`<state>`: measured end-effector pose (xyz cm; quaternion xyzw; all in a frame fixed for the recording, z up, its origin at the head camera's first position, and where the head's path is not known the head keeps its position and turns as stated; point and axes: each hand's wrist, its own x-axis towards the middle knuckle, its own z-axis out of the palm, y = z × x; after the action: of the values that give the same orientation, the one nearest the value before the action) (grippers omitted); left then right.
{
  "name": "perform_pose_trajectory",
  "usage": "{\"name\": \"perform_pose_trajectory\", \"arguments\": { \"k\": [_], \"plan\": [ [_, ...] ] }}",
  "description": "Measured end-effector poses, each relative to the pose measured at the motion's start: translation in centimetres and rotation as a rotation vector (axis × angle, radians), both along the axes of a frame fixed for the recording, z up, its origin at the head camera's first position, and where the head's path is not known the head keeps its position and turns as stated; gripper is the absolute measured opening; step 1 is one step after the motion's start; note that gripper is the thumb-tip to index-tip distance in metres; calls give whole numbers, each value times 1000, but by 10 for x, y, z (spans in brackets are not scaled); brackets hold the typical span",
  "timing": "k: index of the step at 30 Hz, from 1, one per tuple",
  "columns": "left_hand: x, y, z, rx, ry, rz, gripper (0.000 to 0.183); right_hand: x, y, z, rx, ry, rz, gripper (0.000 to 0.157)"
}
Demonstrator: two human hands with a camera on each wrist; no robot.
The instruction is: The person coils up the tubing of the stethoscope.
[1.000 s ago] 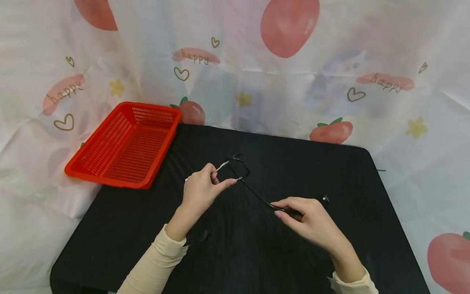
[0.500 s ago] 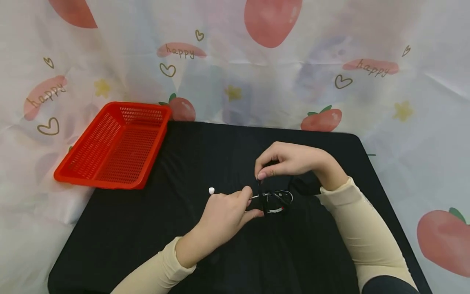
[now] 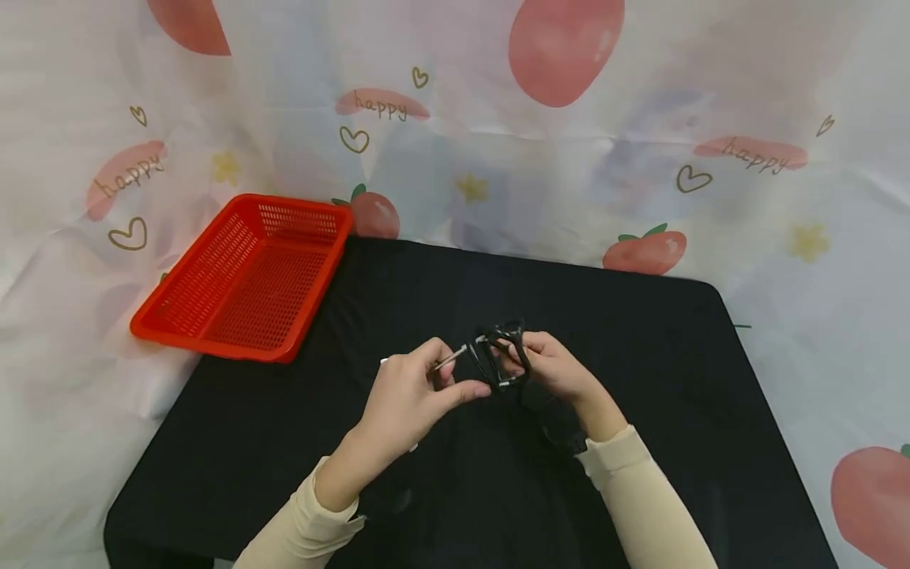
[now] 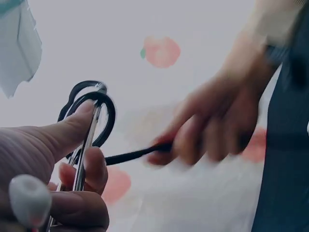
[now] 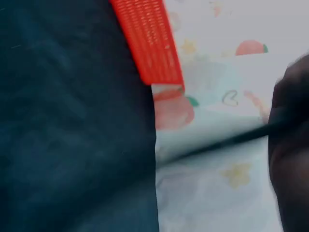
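A stethoscope with black tubing [image 4: 126, 156] and metal ear tubes [image 4: 87, 154] is held above the table. My left hand [image 3: 408, 391] grips the ear tubes; a white ear tip [image 4: 30, 200] shows beside it in the left wrist view. Loops of tubing are wound around the metal tubes just past the left thumb. Beside these loops, my right hand [image 3: 558, 367] pinches a length of the tubing, blurred in the left wrist view. A dark stretch of tube [image 5: 217, 145] crosses the right wrist view. The chest piece cannot be made out clearly.
A red plastic basket [image 3: 213, 345] with slotted walls sits at the table's back left corner. Black cloth covers the table [image 3: 640, 332]. Behind it hangs a pale curtain [image 3: 441, 47] printed with fruit and hearts.
My right hand has gone from lower right, up over the loops, then down beside them, with the tubing in it. More tubing lies wound around the ear tubes. My left hand keeps its grip.
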<state>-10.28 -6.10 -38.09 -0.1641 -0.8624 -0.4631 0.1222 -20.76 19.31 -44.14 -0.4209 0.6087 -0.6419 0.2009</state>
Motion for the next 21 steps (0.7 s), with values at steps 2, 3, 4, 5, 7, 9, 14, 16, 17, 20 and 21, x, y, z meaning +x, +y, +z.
{"name": "perform_pose_trajectory", "arguments": {
  "k": [2,3,4,5,7,9,14,16,17,20,21],
  "plan": [
    [-8,-10,-3,55,-91,57,40,15,5,-8,64,84,-143,30],
    [-12,-15,-5,76,-127,85,40,22,9,-11,96,149,-213,30],
    [-17,-20,-7,92,-158,108,39,29,12,-13,132,209,-282,31],
    [-21,-25,-10,100,-183,129,39,36,15,-14,174,264,-341,32],
    [-28,-26,-16,97,-210,153,40,52,25,-13,257,352,-439,35],
    [-35,-20,-24,64,-216,171,40,71,36,-8,307,443,-504,36],
    [-42,2,-49,-143,-197,152,41,97,44,25,410,626,-386,36],
    [-40,13,-56,-260,-176,96,43,98,40,46,496,678,-272,30],
    [-37,18,-57,-323,-158,70,44,95,35,58,563,682,-204,24],
    [-24,30,-55,-508,-41,-18,44,70,14,89,704,673,34,11],
    [-19,34,-53,-554,15,-52,43,58,7,98,734,642,112,9]
  ]
}}
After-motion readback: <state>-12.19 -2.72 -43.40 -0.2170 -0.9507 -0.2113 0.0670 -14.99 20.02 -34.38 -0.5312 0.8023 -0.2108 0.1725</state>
